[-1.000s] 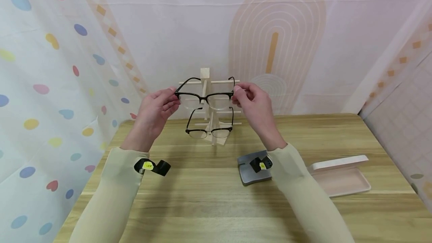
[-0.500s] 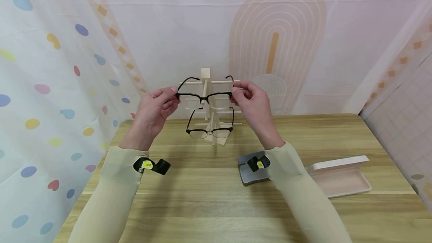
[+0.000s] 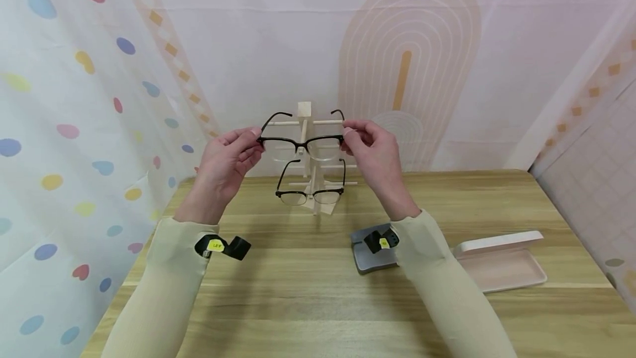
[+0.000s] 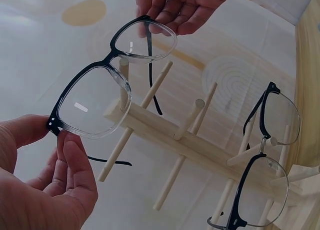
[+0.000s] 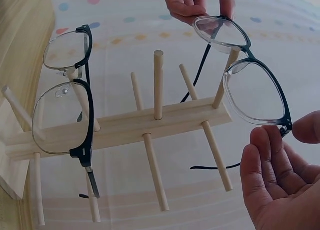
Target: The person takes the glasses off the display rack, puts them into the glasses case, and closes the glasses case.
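A pair of eyeglasses (image 3: 281, 139), black along the brow with clear lower rims, is held level by both hands at the stand's top. My left hand (image 3: 223, 167) pinches one hinge corner between thumb and fingers. At the opposite corner, my right hand (image 3: 375, 162) pinches likewise. The temples are unfolded and point back toward the wooden display stand (image 3: 305, 109). In the right wrist view, the bridge overlaps the tip of the top peg (image 5: 234, 53). Lower on the stand rests a second pair of glasses (image 4: 263, 115), black-browed with thin metal lower rims.
On the wooden table (image 3: 298, 291), a grey case (image 3: 370, 256) lies partly under the right wrist's camera. Farther right sits an open pale glasses case (image 3: 507, 267) with its lid raised. A patterned curtain (image 3: 248, 43) hangs behind the stand.
The right temple's tip has shifted slightly inward, toward the stand's post. Both hands keep their pinch on the glasses and stay almost in place; the head view has tilted a little.
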